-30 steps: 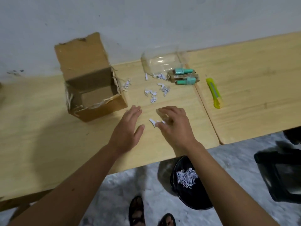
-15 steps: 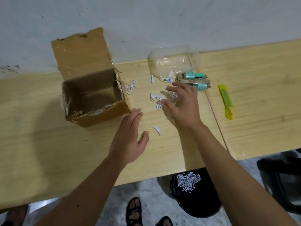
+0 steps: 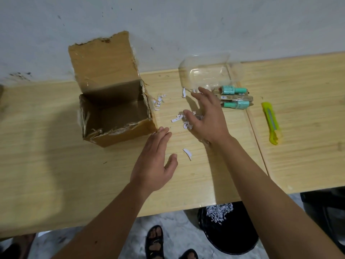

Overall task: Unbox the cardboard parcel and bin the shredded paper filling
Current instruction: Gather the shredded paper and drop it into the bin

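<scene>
Below the desk's near edge, a black bin (image 3: 231, 238) holds shredded paper (image 3: 219, 212). On the desk (image 3: 56, 174), the left hand (image 3: 154, 161) lies flat, fingers straight, one strip (image 3: 187, 153) just beside its thumb. Farther in, the right hand (image 3: 205, 116) cups loose shreds (image 3: 186, 122), fingers curled. The cardboard box (image 3: 113, 109) stands open near the far edge.
</scene>
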The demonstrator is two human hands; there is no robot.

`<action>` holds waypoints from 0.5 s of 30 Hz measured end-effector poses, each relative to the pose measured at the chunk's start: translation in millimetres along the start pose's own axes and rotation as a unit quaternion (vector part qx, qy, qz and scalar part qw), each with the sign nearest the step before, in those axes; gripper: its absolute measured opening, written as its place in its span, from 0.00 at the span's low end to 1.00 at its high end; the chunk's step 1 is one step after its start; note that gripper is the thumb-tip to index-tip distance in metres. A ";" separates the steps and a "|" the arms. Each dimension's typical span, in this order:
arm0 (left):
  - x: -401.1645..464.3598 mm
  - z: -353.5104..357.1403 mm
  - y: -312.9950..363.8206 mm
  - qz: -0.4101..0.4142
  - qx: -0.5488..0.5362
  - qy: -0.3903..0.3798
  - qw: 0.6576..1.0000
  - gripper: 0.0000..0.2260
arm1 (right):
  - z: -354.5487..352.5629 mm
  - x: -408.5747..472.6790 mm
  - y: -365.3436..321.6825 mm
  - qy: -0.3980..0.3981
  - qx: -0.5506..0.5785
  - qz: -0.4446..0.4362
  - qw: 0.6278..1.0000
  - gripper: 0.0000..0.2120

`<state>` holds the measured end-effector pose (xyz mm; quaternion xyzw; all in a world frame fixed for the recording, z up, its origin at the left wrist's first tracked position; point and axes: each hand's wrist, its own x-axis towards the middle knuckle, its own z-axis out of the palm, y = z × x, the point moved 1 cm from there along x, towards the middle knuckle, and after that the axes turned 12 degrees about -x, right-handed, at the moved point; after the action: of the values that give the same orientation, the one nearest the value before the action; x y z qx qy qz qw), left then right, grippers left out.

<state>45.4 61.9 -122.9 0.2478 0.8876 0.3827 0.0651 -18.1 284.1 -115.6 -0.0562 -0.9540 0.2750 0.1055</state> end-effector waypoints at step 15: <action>-0.9 1.5 -0.5 0.001 0.004 0.006 1.000 0.26 | 4.5 27.1 -13.9 0.008 0.039 -0.091 0.995 0.19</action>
<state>46.5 62.1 -124.3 0.2465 0.8894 0.3805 0.0580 -46.1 274.7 -107.3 0.0331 -0.9428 0.3007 0.1402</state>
